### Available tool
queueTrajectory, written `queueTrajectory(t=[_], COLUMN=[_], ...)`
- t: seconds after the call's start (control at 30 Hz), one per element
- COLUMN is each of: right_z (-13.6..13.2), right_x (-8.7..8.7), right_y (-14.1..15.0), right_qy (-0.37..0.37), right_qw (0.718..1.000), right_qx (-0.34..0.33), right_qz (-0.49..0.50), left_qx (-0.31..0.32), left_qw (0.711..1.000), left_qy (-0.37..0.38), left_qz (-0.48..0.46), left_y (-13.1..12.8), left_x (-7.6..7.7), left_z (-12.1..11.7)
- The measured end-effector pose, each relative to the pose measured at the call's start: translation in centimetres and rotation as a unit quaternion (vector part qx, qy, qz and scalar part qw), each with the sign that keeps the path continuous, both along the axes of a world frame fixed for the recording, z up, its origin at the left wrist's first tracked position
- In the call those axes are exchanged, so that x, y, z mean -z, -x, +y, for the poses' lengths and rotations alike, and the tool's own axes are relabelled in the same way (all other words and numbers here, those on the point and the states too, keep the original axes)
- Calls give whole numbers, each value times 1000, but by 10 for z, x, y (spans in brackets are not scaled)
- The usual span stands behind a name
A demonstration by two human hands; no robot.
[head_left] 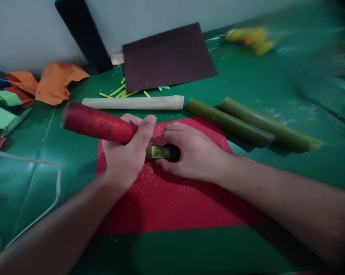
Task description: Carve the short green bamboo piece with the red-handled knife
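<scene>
green bamboo piece sits between the right thumb and fingers, with a red rod in the left fist

the green bamboo piece (157, 152) lies roughly level over the red sheet (172, 206), near its upper part. its right end, dark and shaded, is inside the curve of the right hand (194, 151): the thumb presses along the near side, the fingers bend over the far side, so this hand is grasping it. pale lines form a small boxlike mark on its upper face, just left of those fingertips. its left end runs in behind the left hand (126, 156), and whether that palm touches it i cannot tell.

the left fingers are clenched around the red rod (99, 122), thumb laid along the top near its right end; the rest of the rod sticks out to the left, above the sheet's edge. light crumbs speckle the sheet below the two hands.

beyond them, a pale stick (134, 102) lies across the green table (126, 256), and two green bamboo tubes (232, 123) rest side by side past the right hand. farther back, a dark brown sheet (169, 57) partly covers some thin yellow-green strips (117, 90).
</scene>
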State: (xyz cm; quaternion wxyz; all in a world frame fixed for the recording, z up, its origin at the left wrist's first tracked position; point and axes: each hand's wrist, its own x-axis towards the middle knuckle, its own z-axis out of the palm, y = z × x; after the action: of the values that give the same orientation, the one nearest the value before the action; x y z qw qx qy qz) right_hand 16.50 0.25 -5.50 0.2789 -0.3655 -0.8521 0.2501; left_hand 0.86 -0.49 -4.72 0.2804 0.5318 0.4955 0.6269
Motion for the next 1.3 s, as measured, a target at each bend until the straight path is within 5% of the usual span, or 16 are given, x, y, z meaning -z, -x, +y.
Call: queueTrajectory(t=[0.3,0.53,0.87,1.3], right_z=[11,9,6,-14], right_x=[-1,-7,-18,-23], right_y=[-14,-15,-11,10], right_qy=[-122,-125,-210,-139], right_qw=[991,989,977,986], right_qx=[-36,-16,14,63], right_qz=[-46,-72,25,65], left_qx=[53,55,51,92], left_qw=[998,997,993,992], left_qy=[-2,-12,23,-90], left_qz=[-31,-46,-106,-3], left_y=[4,7,5,5], left_x=[-1,4,6,11], left_z=[-7,-6,-5,-3])
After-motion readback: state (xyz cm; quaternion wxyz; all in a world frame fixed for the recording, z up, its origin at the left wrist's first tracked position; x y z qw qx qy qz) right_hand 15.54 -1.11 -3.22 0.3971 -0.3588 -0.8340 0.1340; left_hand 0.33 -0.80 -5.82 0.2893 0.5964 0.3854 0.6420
